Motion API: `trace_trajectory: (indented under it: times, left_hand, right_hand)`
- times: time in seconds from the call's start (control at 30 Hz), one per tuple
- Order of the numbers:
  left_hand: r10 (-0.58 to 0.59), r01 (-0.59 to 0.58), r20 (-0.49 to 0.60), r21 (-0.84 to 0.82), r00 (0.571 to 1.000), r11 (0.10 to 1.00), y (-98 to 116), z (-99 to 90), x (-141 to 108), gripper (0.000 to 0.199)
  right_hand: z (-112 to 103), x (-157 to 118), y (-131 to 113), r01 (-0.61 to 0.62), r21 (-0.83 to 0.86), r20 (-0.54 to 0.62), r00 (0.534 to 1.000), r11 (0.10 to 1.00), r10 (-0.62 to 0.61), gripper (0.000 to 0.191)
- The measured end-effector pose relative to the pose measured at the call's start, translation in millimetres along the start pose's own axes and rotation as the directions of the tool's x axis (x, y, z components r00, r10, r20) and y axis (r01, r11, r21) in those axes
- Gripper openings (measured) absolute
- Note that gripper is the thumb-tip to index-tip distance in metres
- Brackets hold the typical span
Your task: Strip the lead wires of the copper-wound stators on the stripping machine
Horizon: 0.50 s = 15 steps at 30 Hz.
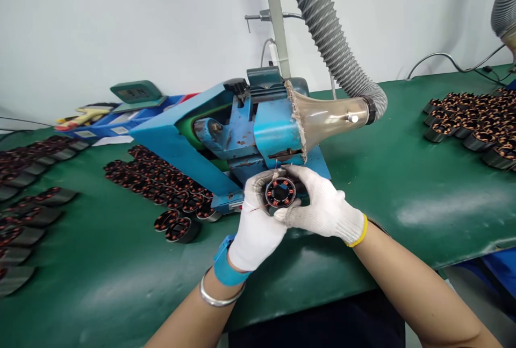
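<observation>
A round metal ring with copper windings [280, 192] is held between my two gloved hands, its open face turned up toward me. My left hand [260, 219], in a white glove with a blue band at the wrist, wraps round its left side. On the other side my right hand [322, 205], in a white glove with a yellow cuff, grips it with thumb and fingers. Thin wire ends stick out near the ring. Just beyond the hands stands a blue belt machine [278, 127], its slotted guard close to the fingertips.
Wound rings [161, 181] are massed left of the machine, with more at the far left and the right [479, 122]. A grey hose [334, 36] joins a clear funnel [330, 116]. Blue bins [141, 116] and a digital display [136, 91] stand behind on the green table [363, 262].
</observation>
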<state>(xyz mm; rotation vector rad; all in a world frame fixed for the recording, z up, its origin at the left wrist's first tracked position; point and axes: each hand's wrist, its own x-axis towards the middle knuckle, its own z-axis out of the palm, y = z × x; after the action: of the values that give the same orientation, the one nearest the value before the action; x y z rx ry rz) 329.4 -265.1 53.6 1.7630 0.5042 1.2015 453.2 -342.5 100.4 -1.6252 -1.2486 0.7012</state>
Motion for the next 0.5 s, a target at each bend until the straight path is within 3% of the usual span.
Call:
trace_trajectory:
  times: [0.13, 0.23, 0.33, 0.43, 0.5]
  left_hand:
    - [-0.021, 0.021, 0.058, 0.013, 0.998, 1.0, 0.2, -2.4, 0.9, 0.06]
    - [-0.031, 0.03, 0.015, 0.063, 0.999, 0.998, -0.3, -3.8, 3.8, 0.057]
    - [-0.063, 0.069, -0.048, 0.121, 0.997, 0.99, 1.8, -5.4, 7.7, 0.059]
    - [-0.168, 0.17, -0.03, 0.043, 0.985, 0.985, 6.7, -7.0, 10.9, 0.055]
    - [-0.241, 0.242, 0.028, -0.038, 0.97, 0.97, 9.4, -7.8, 12.2, 0.053]
  right_hand:
    - [-5.8, 4.0, 8.7, 0.024, 0.1, 0.106, 0.994, 0.995, -0.034, 0.063]
    - [-13.3, 5.0, 12.3, 0.0, 0.194, 0.129, 0.991, 0.981, -0.025, 0.039]
    - [-20.9, 6.8, 14.0, -0.028, 0.327, 0.04, 0.999, 0.945, 0.015, 0.021]
    - [-21.0, 7.9, 16.0, 0.062, 0.405, -0.08, 0.996, 0.912, -0.032, 0.027]
    - [-14.7, 6.2, 16.8, 0.151, 0.305, -0.131, 0.985, 0.94, -0.115, 0.039]
